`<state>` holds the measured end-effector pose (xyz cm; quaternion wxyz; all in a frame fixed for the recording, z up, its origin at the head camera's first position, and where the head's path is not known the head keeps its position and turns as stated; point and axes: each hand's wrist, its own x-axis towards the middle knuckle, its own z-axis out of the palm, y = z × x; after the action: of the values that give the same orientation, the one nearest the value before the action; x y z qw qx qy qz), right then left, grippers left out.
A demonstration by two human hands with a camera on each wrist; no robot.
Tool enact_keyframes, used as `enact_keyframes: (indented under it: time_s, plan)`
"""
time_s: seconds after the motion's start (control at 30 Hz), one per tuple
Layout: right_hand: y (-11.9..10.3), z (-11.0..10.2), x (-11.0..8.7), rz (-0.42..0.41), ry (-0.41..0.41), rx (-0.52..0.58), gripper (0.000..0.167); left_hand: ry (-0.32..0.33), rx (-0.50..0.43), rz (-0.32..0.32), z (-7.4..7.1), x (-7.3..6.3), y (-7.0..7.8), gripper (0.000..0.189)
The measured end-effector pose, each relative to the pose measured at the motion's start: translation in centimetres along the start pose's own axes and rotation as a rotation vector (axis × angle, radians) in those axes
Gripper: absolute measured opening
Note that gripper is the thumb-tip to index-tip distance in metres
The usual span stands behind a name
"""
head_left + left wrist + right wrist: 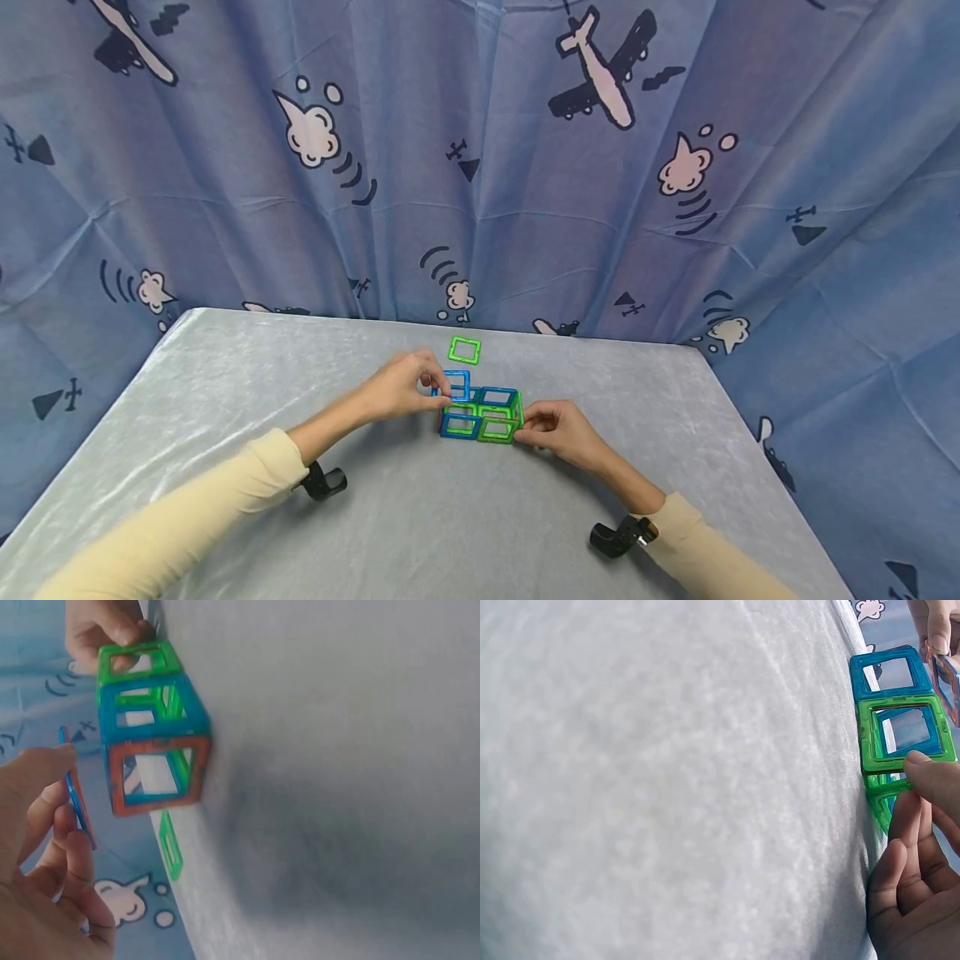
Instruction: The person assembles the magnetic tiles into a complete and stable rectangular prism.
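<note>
My left hand (405, 385) pinches a square magnetic tile (468, 385) between thumb and fingertips, just above the far left part of a box of magnetic tiles (479, 428). From the left wrist the held tile (78, 796) appears edge-on, blue on one side and orange on the other. The box is two squares long, with blue and green tiles and an orange end tile (118, 780) on the left. My right hand (561, 429) grips the box's right end, its thumb (922, 766) pressed on a green front tile (868, 739).
A loose green square tile (464, 361) lies flat behind the box, toward the table's back edge. Pale cloth covers the table (420, 525). A blue curtain (525, 183) printed with planes hangs behind it.
</note>
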<state>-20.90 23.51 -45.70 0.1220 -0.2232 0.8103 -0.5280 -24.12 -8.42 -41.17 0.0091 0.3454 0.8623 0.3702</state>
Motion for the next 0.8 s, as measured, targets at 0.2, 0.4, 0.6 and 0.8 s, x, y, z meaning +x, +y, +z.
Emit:
enact_keyframes:
  time_s: [0.2, 0.4, 0.6, 0.8]
  plan:
    - [0.0, 0.0, 0.1, 0.011, 0.005, -0.007, 0.013, -0.025, 0.033, -0.011, 0.7, 0.5, 0.8, 0.010]
    - [0.0, 0.0, 0.1, 0.015, 0.007, -0.010, 0.013, -0.032, 0.045, 0.008, 1.3, 0.7, 1.0, 0.011]
    - [-0.2, 0.0, 0.0, 0.014, 0.004, -0.001, 0.013, -0.039, 0.051, 0.009, 1.7, 0.7, 1.1, 0.012]
    - [0.0, 0.0, -0.1, 0.005, 0.000, 0.007, 0.013, -0.068, 0.043, -0.021, 1.9, 0.6, 1.1, 0.013]
